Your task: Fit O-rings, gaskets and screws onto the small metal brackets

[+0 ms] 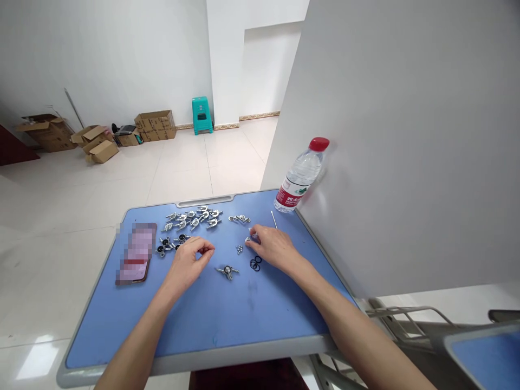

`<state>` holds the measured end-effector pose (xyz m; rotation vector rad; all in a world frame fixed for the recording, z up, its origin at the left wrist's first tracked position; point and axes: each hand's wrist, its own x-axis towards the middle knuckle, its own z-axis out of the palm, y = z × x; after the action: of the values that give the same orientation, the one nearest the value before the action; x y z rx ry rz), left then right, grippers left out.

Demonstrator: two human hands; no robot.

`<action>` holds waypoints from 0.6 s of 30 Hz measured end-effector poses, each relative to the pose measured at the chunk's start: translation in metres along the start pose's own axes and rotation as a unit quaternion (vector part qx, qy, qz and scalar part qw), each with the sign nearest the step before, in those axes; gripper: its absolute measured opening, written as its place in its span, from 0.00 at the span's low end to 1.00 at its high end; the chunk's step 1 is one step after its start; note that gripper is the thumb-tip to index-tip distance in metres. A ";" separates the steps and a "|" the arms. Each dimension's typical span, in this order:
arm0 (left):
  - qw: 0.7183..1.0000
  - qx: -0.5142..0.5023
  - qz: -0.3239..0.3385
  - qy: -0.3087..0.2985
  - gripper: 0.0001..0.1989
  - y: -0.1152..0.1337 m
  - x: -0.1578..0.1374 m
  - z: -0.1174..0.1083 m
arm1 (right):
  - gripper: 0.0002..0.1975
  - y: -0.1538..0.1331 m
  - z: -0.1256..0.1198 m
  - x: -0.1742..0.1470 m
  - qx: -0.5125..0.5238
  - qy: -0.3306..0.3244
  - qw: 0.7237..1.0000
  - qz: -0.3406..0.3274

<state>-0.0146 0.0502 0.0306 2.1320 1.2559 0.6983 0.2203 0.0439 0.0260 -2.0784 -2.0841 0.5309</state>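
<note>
My left hand (190,264) hovers over the blue table with thumb and fingertips pinched together; anything between them is too small to make out. In front of it lies a three-armed metal fitting (228,272) with a dark ring at its centre. My right hand (273,245) reaches down at the right, its thumb and fingers closed around a small shiny metal part (248,239), partly hidden by the fingers. Close by are tiny metal screws (239,249) and several black rubber rings (255,264). Behind the left hand sit several fittings with black centres (164,242).
Several U-shaped metal pieces (195,222) cover the table's back. Small curved metal parts (239,219) and a thin metal rod (273,219) lie right of them. A water bottle (303,176) stands at the back right beside a grey panel (390,162). A phone (137,253) lies left.
</note>
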 end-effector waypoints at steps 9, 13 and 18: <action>1.000 -0.004 -0.007 -0.002 0.08 0.001 -0.001 -0.001 | 0.12 -0.001 -0.004 -0.003 -0.001 0.003 0.999 0.032; 1.000 -0.001 -0.003 -0.003 0.08 0.001 -0.001 0.000 | 0.08 -0.001 0.001 0.000 -0.011 -0.010 0.999 0.039; 1.000 0.004 -0.001 -0.003 0.07 0.001 -0.001 0.000 | 0.10 0.001 -0.003 0.002 -0.013 -0.011 0.999 0.039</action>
<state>-0.0144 0.0492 0.0314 2.1373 1.2587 0.6868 0.2220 0.0462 0.0283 -2.1848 -2.0392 0.5430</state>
